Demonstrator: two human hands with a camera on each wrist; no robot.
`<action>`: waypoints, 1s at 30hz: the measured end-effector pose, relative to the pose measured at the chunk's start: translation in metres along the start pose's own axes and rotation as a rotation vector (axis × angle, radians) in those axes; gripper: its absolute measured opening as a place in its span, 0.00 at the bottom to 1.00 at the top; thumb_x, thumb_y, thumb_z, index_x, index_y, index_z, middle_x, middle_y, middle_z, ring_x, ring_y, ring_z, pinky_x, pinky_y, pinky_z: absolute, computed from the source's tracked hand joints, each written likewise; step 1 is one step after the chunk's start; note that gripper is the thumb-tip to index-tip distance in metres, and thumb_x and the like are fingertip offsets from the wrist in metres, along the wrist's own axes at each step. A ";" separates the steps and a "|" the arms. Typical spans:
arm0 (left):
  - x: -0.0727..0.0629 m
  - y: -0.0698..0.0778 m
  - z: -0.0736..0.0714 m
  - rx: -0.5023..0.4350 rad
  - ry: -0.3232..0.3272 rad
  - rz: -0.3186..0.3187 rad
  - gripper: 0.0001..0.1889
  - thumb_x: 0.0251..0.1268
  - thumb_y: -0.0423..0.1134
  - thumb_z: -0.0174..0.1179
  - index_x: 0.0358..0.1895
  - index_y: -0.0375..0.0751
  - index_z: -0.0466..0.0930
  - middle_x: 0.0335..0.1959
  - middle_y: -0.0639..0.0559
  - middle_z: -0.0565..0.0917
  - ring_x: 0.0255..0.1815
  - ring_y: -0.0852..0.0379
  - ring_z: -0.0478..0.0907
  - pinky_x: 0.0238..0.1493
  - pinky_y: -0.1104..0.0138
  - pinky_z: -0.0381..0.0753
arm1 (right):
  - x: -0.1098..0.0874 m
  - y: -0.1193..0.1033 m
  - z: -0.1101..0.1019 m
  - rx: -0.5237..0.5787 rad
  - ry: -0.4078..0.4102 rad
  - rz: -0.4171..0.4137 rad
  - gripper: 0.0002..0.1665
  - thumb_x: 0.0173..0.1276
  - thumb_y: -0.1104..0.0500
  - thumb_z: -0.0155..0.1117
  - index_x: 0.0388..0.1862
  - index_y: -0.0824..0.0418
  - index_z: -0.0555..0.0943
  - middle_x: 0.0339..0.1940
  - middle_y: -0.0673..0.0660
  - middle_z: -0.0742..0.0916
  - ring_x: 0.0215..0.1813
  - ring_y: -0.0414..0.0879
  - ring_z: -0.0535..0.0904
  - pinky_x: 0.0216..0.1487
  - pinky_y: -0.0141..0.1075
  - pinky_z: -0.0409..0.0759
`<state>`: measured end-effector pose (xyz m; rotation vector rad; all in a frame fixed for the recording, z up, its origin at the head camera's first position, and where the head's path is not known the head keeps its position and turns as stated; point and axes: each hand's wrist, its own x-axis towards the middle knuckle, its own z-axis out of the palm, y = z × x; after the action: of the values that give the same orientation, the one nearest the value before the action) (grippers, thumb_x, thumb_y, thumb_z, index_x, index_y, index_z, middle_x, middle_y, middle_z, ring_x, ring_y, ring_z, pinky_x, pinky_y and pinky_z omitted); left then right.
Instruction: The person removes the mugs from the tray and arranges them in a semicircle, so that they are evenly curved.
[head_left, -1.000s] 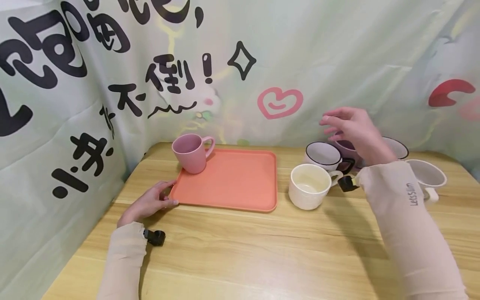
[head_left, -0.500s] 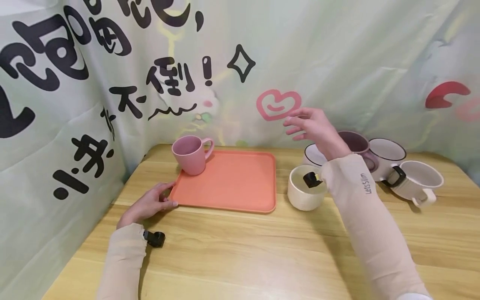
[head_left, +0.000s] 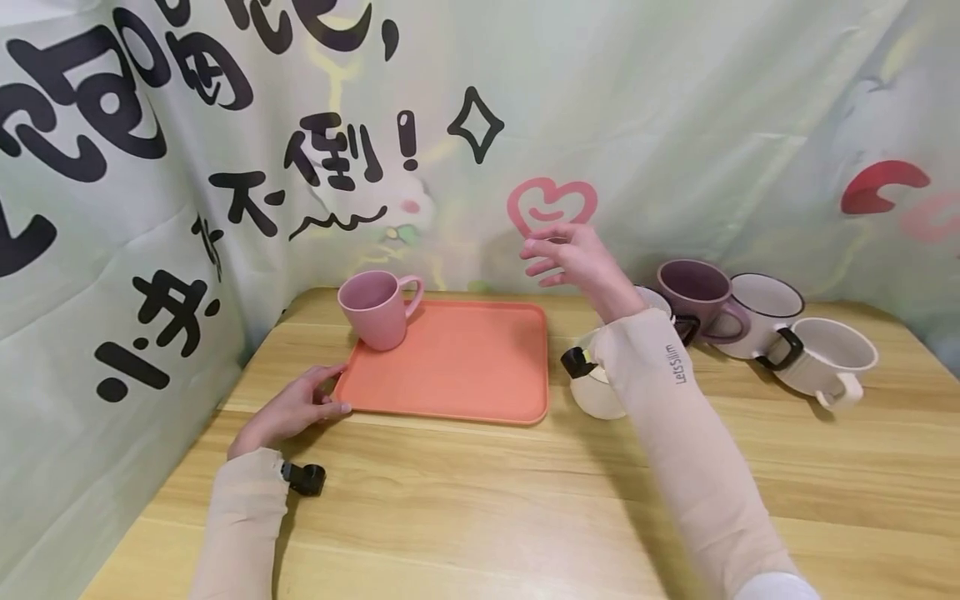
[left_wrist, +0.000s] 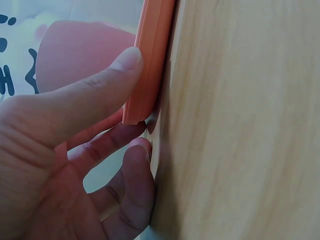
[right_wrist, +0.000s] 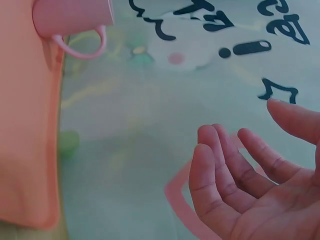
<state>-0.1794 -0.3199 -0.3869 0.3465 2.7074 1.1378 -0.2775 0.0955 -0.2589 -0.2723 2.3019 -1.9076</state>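
Note:
My left hand (head_left: 288, 410) holds the near left corner of an orange tray (head_left: 457, 367). In the left wrist view its thumb (left_wrist: 112, 75) lies along the tray's edge, with the other fingers bent around the corner. On the tray's back left part stands a pink mug (head_left: 378, 315), its handle toward the right. My right hand (head_left: 577, 262) is raised in the air, fingers loosely bent and nothing in them. Below its wrist, a cream cup (head_left: 596, 398) is partly hidden by the sleeve. The right wrist view shows the empty palm (right_wrist: 270, 200) too.
To the right stand a purple mug (head_left: 693, 287), a white dark-rimmed mug (head_left: 765, 293) and a cream mug (head_left: 828, 354), close together. Another dark-rimmed mug (head_left: 655, 302) is mostly hidden behind the right forearm. A printed cloth (head_left: 637, 125) hangs behind the wooden table (head_left: 465, 508).
My right hand has moved left, from over the mugs to near the tray's back right corner, uncovering the purple mug. The left hand, tray and pink mug have stayed put.

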 end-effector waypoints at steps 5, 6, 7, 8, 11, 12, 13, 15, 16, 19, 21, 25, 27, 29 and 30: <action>0.000 0.001 0.001 -0.012 -0.003 -0.015 0.39 0.68 0.35 0.67 0.75 0.23 0.57 0.57 0.32 0.69 0.36 0.50 0.69 0.35 0.66 0.71 | 0.004 0.003 0.017 0.025 -0.025 0.012 0.23 0.77 0.58 0.61 0.64 0.71 0.75 0.50 0.60 0.86 0.42 0.50 0.86 0.51 0.44 0.83; 0.000 0.001 0.001 -0.012 -0.004 -0.016 0.39 0.68 0.34 0.67 0.75 0.23 0.56 0.57 0.32 0.69 0.36 0.50 0.69 0.35 0.66 0.71 | 0.004 0.003 0.020 0.031 -0.028 0.014 0.22 0.77 0.58 0.61 0.63 0.70 0.76 0.50 0.60 0.86 0.42 0.49 0.86 0.52 0.45 0.82; 0.000 0.001 0.001 -0.012 -0.005 -0.016 0.39 0.69 0.34 0.67 0.75 0.23 0.56 0.57 0.32 0.69 0.36 0.50 0.69 0.35 0.66 0.71 | 0.005 0.004 0.024 0.034 -0.031 0.015 0.22 0.77 0.58 0.61 0.63 0.70 0.76 0.50 0.60 0.86 0.41 0.48 0.86 0.52 0.45 0.82; 0.000 0.001 0.001 -0.009 -0.005 -0.017 0.39 0.69 0.34 0.67 0.75 0.23 0.56 0.57 0.32 0.69 0.36 0.50 0.69 0.35 0.65 0.71 | 0.005 0.005 0.027 0.038 -0.038 0.018 0.22 0.77 0.58 0.61 0.63 0.71 0.76 0.50 0.60 0.86 0.40 0.47 0.86 0.51 0.45 0.82; 0.000 0.002 0.000 0.003 -0.003 -0.022 0.39 0.69 0.35 0.67 0.75 0.23 0.57 0.57 0.32 0.69 0.37 0.50 0.68 0.37 0.64 0.71 | 0.006 0.009 0.039 0.053 -0.058 0.036 0.21 0.77 0.59 0.61 0.62 0.69 0.77 0.50 0.59 0.85 0.40 0.48 0.85 0.46 0.42 0.83; 0.001 0.002 0.000 0.008 -0.001 -0.024 0.39 0.69 0.35 0.67 0.75 0.23 0.57 0.57 0.32 0.69 0.38 0.50 0.68 0.37 0.63 0.71 | 0.006 0.010 0.042 0.059 -0.067 0.042 0.21 0.77 0.59 0.61 0.62 0.69 0.77 0.50 0.59 0.85 0.42 0.50 0.84 0.46 0.42 0.83; 0.001 0.002 0.000 0.013 0.000 -0.026 0.39 0.69 0.36 0.67 0.75 0.23 0.57 0.56 0.33 0.69 0.38 0.50 0.68 0.38 0.63 0.70 | 0.007 0.012 0.046 0.068 -0.073 0.050 0.20 0.76 0.59 0.62 0.62 0.69 0.77 0.51 0.60 0.85 0.43 0.52 0.84 0.46 0.42 0.83; 0.002 0.003 0.000 0.023 0.000 -0.029 0.40 0.68 0.37 0.68 0.76 0.24 0.57 0.56 0.33 0.69 0.39 0.50 0.68 0.38 0.61 0.70 | 0.008 0.015 0.052 0.088 -0.083 0.062 0.20 0.76 0.60 0.62 0.61 0.69 0.77 0.54 0.63 0.84 0.45 0.54 0.83 0.50 0.46 0.83; 0.002 0.003 0.000 0.026 -0.001 -0.030 0.40 0.68 0.37 0.68 0.76 0.24 0.57 0.56 0.33 0.69 0.39 0.50 0.68 0.39 0.61 0.70 | 0.008 0.016 0.055 0.095 -0.085 0.067 0.20 0.76 0.60 0.62 0.61 0.69 0.77 0.56 0.64 0.83 0.46 0.55 0.83 0.52 0.48 0.82; 0.002 0.003 -0.001 0.029 -0.003 -0.032 0.40 0.69 0.37 0.68 0.76 0.24 0.57 0.56 0.33 0.69 0.39 0.50 0.68 0.39 0.61 0.70 | 0.011 0.021 0.064 0.120 -0.091 0.073 0.19 0.76 0.60 0.62 0.60 0.69 0.77 0.60 0.67 0.81 0.47 0.55 0.83 0.58 0.55 0.78; 0.001 0.002 -0.001 0.029 -0.005 -0.031 0.40 0.69 0.37 0.67 0.76 0.24 0.57 0.57 0.33 0.69 0.39 0.50 0.68 0.39 0.61 0.70 | 0.014 0.025 0.071 0.132 -0.094 0.073 0.20 0.76 0.60 0.62 0.60 0.70 0.77 0.60 0.67 0.81 0.48 0.55 0.84 0.58 0.55 0.78; 0.000 0.002 -0.001 0.022 -0.003 -0.024 0.40 0.69 0.36 0.67 0.76 0.24 0.56 0.56 0.33 0.69 0.38 0.50 0.69 0.37 0.63 0.71 | 0.018 0.035 0.082 0.181 -0.106 0.081 0.21 0.75 0.61 0.62 0.62 0.71 0.77 0.60 0.66 0.82 0.53 0.58 0.83 0.58 0.53 0.78; -0.001 0.003 -0.001 0.020 -0.002 -0.019 0.40 0.68 0.35 0.67 0.75 0.23 0.57 0.55 0.33 0.70 0.37 0.50 0.69 0.36 0.64 0.71 | 0.019 0.039 0.087 0.202 -0.113 0.089 0.22 0.76 0.61 0.62 0.63 0.71 0.76 0.59 0.66 0.82 0.56 0.60 0.82 0.58 0.53 0.79; -0.001 0.003 0.000 0.024 0.002 -0.009 0.39 0.68 0.35 0.68 0.75 0.23 0.57 0.54 0.34 0.70 0.36 0.51 0.69 0.35 0.65 0.71 | 0.020 0.043 0.091 0.211 -0.116 0.093 0.22 0.76 0.61 0.62 0.63 0.71 0.76 0.59 0.66 0.83 0.56 0.60 0.82 0.58 0.52 0.79; -0.001 0.003 0.000 0.029 0.003 -0.003 0.39 0.68 0.35 0.68 0.75 0.23 0.58 0.53 0.34 0.70 0.36 0.51 0.68 0.36 0.64 0.70 | 0.020 0.045 0.092 0.216 -0.115 0.093 0.22 0.76 0.61 0.62 0.63 0.71 0.76 0.59 0.65 0.83 0.56 0.59 0.82 0.58 0.53 0.79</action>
<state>-0.1783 -0.3178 -0.3843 0.3447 2.7287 1.1005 -0.2786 0.0106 -0.3198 -0.2376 1.9815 -2.0153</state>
